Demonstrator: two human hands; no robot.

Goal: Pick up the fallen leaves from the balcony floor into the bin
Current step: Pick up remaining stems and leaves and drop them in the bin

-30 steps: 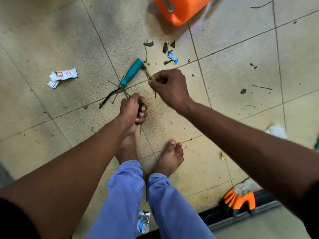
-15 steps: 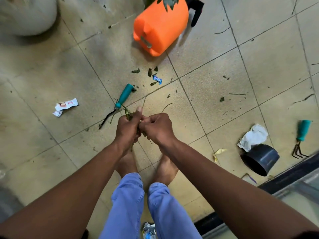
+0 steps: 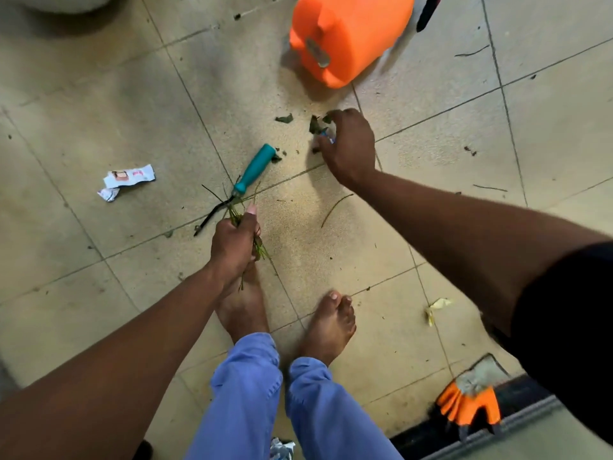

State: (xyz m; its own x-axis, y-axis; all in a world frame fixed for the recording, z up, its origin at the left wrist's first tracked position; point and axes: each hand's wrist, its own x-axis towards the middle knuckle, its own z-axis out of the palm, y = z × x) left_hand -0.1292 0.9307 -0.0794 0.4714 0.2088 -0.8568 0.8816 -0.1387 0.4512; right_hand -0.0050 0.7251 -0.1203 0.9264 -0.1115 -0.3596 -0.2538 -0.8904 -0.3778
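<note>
My left hand (image 3: 234, 242) grips a small bunch of green stems and leaves (image 3: 260, 249) just above my left foot. My right hand (image 3: 348, 144) reaches forward with its fingers spread over dark leaf scraps (image 3: 315, 125) and a small blue wrapper (image 3: 326, 138) on the tiled floor; the fingertips touch them. Another leaf piece (image 3: 284, 118) lies just left of these. An orange plastic container (image 3: 341, 38) stands beyond the scraps at the top. A thin curved twig (image 3: 335, 207) lies between my hands.
A teal-handled garden tool (image 3: 253, 171) lies in front of my left hand. A crumpled white wrapper (image 3: 129, 175) sits at the left, a yellow scrap (image 3: 438, 305) at the right. An orange and grey glove (image 3: 471, 400) rests by the door track. Thin twigs (image 3: 489, 187) lie farther right.
My right hand has left the bunch in my left hand and moved forward and right to the leaf scraps near the orange container. The left hand stays closed round the stems.
</note>
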